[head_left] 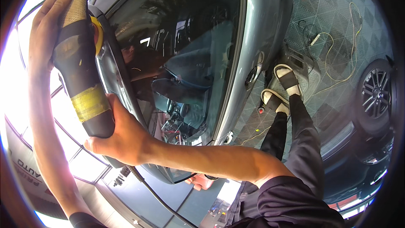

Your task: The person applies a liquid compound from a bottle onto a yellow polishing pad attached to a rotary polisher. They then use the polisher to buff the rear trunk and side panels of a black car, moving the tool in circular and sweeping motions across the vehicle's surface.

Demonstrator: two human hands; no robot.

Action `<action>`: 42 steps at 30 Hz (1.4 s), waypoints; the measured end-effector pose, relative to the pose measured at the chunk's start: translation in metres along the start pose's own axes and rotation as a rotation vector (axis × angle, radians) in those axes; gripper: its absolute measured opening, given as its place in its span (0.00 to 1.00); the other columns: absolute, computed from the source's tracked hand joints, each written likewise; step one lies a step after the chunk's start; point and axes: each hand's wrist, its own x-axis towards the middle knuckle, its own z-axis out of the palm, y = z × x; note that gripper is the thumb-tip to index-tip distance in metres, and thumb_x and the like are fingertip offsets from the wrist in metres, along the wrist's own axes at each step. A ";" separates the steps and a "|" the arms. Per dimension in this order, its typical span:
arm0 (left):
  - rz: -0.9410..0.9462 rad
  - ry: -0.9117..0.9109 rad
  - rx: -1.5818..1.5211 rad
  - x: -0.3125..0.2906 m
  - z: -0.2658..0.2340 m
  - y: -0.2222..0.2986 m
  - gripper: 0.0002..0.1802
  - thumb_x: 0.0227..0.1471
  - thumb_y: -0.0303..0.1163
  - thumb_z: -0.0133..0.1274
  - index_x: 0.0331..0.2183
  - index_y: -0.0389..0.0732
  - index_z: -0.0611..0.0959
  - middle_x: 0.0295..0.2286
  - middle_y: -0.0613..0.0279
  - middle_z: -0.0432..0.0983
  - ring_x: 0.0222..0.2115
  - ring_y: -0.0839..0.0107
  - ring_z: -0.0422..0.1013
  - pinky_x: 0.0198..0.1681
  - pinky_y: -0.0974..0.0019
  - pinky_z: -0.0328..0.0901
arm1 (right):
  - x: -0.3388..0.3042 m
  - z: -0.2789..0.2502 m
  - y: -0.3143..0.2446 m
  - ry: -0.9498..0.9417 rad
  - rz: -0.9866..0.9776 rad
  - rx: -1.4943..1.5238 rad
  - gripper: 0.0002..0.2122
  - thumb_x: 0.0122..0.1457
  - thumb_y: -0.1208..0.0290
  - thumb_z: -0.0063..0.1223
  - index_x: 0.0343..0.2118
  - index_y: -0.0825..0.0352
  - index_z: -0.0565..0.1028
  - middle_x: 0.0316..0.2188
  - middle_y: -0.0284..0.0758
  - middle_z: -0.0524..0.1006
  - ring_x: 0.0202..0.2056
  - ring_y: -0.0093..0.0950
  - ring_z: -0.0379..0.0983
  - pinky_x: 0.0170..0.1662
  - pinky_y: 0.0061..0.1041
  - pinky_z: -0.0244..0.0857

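Observation:
Both my hands hold a black power polisher (74, 55) with a yellow tape band round its body. My left hand (48, 21) wraps over its head end, where a tan mesh-like cover shows. My right hand (124, 133) grips the rear of the body, fingers closed round it. A yellow pad (97, 36) shows at the side of the head, up against the dark edge of the car above the side window; whether it touches is hard to tell. From the rear end a dark cord (158, 196) runs down. The car's dark window (181, 55) mirrors me and the surroundings.
My feet in dark sandals (288, 80) stand on a grey plastic step stool (310, 69). A pale cable (355, 44) loops over the grey tiled floor (312, 0). Another dark car with a spoked wheel (375, 95) stands at the right. The car's door handle (253, 75) sticks out beside the stool.

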 end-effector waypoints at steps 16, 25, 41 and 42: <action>0.058 0.008 0.150 0.018 0.002 0.006 0.27 0.67 0.45 0.50 0.59 0.38 0.78 0.49 0.58 0.80 0.45 0.74 0.78 0.49 0.73 0.71 | 0.024 -0.017 0.002 -0.048 -0.042 0.066 0.31 0.48 0.71 0.67 0.54 0.69 0.64 0.38 0.32 0.70 0.38 0.23 0.69 0.45 0.27 0.67; 0.113 0.038 0.123 0.015 0.002 0.001 0.27 0.67 0.46 0.49 0.59 0.38 0.78 0.49 0.58 0.80 0.44 0.73 0.78 0.49 0.71 0.71 | 0.023 -0.015 0.002 -0.064 -0.015 0.067 0.31 0.49 0.72 0.67 0.55 0.68 0.63 0.38 0.33 0.71 0.38 0.23 0.71 0.45 0.27 0.68; -0.336 0.370 -0.856 -0.139 -0.002 -0.074 0.21 0.67 0.35 0.50 0.56 0.34 0.76 0.41 0.50 0.79 0.40 0.66 0.79 0.45 0.65 0.76 | -0.065 0.019 -0.041 -0.109 0.187 -0.474 0.55 0.52 0.73 0.64 0.73 0.73 0.31 0.58 0.49 0.69 0.54 0.33 0.71 0.58 0.27 0.63; -0.317 0.356 -0.971 -0.145 -0.001 -0.079 0.20 0.65 0.32 0.51 0.55 0.34 0.77 0.41 0.51 0.79 0.40 0.66 0.79 0.45 0.64 0.76 | -0.063 0.022 -0.052 -0.125 0.239 -0.412 0.53 0.53 0.74 0.64 0.73 0.72 0.35 0.60 0.46 0.67 0.56 0.31 0.68 0.60 0.28 0.61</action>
